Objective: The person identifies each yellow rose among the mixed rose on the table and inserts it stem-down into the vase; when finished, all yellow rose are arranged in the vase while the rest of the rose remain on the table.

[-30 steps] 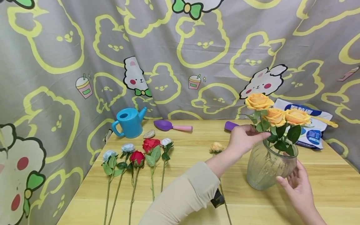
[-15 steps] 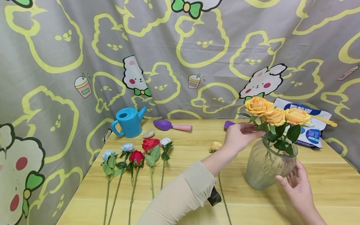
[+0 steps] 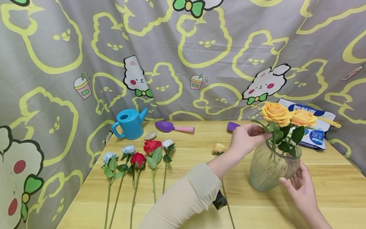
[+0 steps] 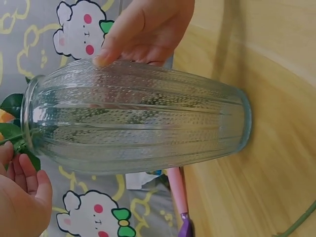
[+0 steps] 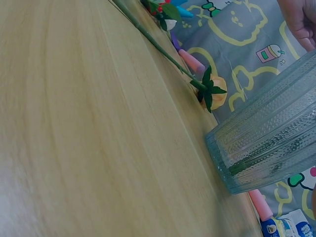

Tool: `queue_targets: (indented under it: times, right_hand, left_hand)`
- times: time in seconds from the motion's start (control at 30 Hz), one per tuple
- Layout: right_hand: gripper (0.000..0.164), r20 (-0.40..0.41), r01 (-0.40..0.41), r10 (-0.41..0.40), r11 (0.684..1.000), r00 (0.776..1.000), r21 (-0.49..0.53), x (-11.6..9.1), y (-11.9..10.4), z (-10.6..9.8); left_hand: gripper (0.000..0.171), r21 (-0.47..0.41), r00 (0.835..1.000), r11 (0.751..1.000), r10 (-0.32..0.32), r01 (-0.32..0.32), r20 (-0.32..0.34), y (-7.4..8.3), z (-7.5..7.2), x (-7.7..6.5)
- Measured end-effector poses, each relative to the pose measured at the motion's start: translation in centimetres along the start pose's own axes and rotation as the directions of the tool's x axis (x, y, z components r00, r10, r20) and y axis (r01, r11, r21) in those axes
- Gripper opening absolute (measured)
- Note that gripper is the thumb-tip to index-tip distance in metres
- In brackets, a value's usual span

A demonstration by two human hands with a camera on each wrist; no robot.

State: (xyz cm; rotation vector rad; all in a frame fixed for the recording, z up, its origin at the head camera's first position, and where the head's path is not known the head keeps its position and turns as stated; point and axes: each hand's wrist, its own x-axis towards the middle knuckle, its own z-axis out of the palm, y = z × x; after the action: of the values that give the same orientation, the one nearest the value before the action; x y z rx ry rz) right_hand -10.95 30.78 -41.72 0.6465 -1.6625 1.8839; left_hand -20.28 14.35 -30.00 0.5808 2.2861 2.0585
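A clear ribbed glass vase stands near the table's right side, with stems inside it. Yellow roses rise from its mouth; the front bloom overlaps those behind. My left hand pinches the stem and leaves of the front rose just above the rim; its fingertips show beside green leaves in the left wrist view. Against the vase's right side, my right hand holds the glass, thumb in front and fingers partly hidden behind. Another yellow rose lies on the table, its stem partly covered by my left arm.
Light blue roses, red roses and a white rose lie at left. Behind them are a blue watering can, a stone and a purple trowel. A white-blue bag sits behind the vase.
The front yellow rose has moved right and slightly down, now covering a bloom behind it. My left hand stays by the rim with its stem; my right hand remains on the vase.
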Motion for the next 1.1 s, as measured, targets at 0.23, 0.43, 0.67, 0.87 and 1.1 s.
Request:
queue_targets:
  times: [0.23, 0.43, 0.67, 0.87, 1.1]
  right_hand:
    - [0.073, 0.011, 0.012, -0.012, 1.000, 1.000, 0.014, 0.0, 0.1, 0.0]
    - [0.073, 0.007, 0.015, -0.015, 1.000, 1.000, 0.007, 0.0, 0.2, 0.0]
    - [0.073, 0.006, 0.014, -0.014, 1.000, 1.000, 0.014, 0.0, 0.1, 0.0]
    - [0.072, -0.011, -0.018, 0.018, 1.000, 1.000, -0.017, -0.1, -0.1, 0.1]
    - [0.071, -0.045, -0.076, 0.074, 0.996, 0.996, -0.040, -0.1, -0.2, 0.2]
  left_hand:
    - [0.014, 0.021, 1.000, 1.000, 0.015, -0.015, 0.008, -0.2, 0.1, -0.2]
    - [0.014, 0.025, 0.999, 1.000, -0.008, 0.007, 0.034, -0.9, -0.3, -0.3]
    - [0.015, 0.048, 0.994, 0.995, -0.090, 0.087, 0.066, -4.2, -4.8, -0.4]
    - [0.018, 0.089, 0.960, 0.957, -0.278, 0.275, 0.023, -7.8, -10.9, -0.9]
    - [0.006, 0.366, 0.902, 0.860, -0.419, 0.357, 0.104, -11.3, -12.1, -3.3]
